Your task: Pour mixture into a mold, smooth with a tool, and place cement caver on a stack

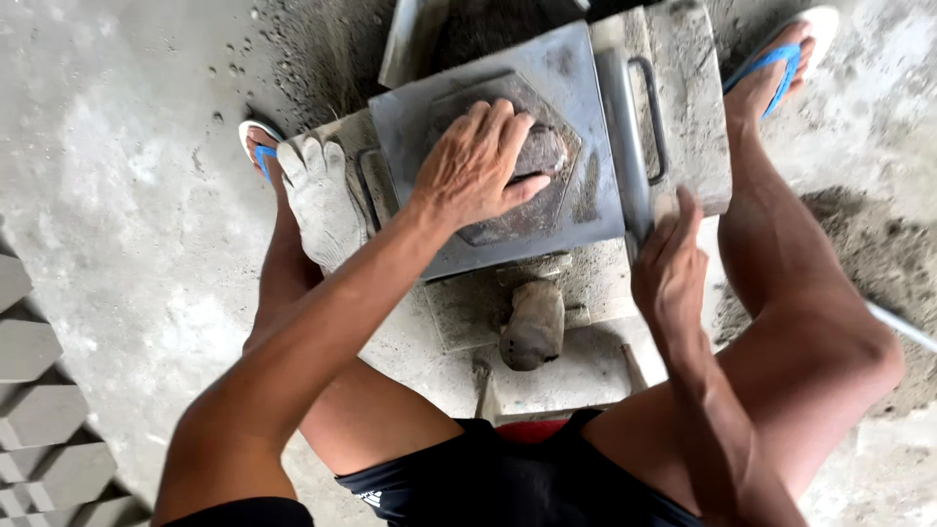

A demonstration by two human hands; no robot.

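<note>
A grey metal mould plate point(586, 93) with a hexagonal opening lies on a concrete base between my legs. My left hand point(478, 166) lies flat on the dark damp mix point(543, 151) in that opening, fingers stretched out and holding nothing. Around the plate's lower right edge, beside a grey bar point(617, 117), my right hand point(669, 263) is curled. A dusty white glove point(322, 200) rests at the mould's left side.
A mortar-caked mallet head point(535, 325) lies below the mould. My feet in blue sandals point(781, 63) flank the base. Grey hexagonal blocks point(39, 420) are stacked at lower left. Dark sand point(332, 49) spreads behind, and a thin metal rod point(903, 327) lies at right.
</note>
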